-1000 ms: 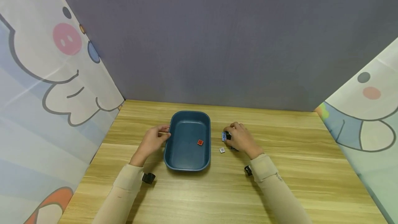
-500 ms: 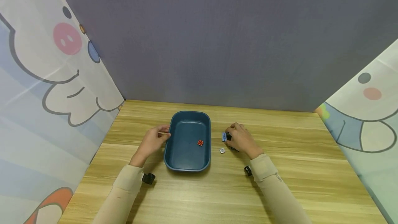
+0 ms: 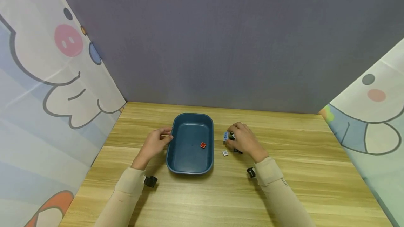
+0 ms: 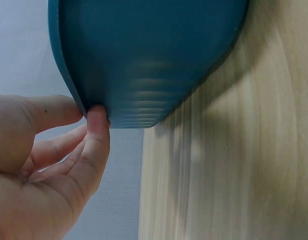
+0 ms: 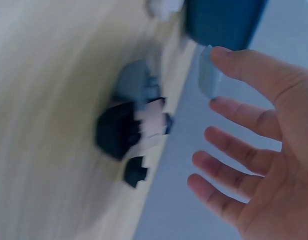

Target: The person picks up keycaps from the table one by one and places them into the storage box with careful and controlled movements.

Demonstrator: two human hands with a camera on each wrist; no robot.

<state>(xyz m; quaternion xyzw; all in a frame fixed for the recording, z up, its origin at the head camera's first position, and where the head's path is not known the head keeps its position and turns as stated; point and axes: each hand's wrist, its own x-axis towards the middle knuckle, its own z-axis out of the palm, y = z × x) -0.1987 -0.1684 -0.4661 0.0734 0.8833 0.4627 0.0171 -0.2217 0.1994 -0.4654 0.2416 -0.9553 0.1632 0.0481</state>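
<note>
My left hand (image 3: 155, 145) pinches the left rim of a dark blue plastic tray (image 3: 189, 171) between thumb and fingertips; in the left wrist view the tray's ribbed wall (image 4: 149, 95) rises beside the fingers. An orange-red keycap (image 3: 203, 145) lies in the tray. To its right, my right hand (image 3: 246, 142) holds a light blue keycap (image 3: 225, 136) between thumb and index finger, off the table. The right wrist view shows this keycap (image 5: 208, 75) too, with the other fingers spread. Below that hand lies a small group of dark keycaps (image 5: 116, 130), partly covered in the head view.
A white keycap (image 3: 225, 153) rests on the wooden table (image 3: 202, 202) between tray and right hand. A grey panel (image 3: 221, 45) stands along the table's back edge. Printed cartoon sheets (image 3: 34, 90) flank both sides. Each wrist carries a small black camera (image 3: 150, 181).
The light blue keycap, flat beside the right fingers before, is now tilted and lifted slightly between them, a little to the left. More of the dark keycaps shows. The left hand and tray stay put.
</note>
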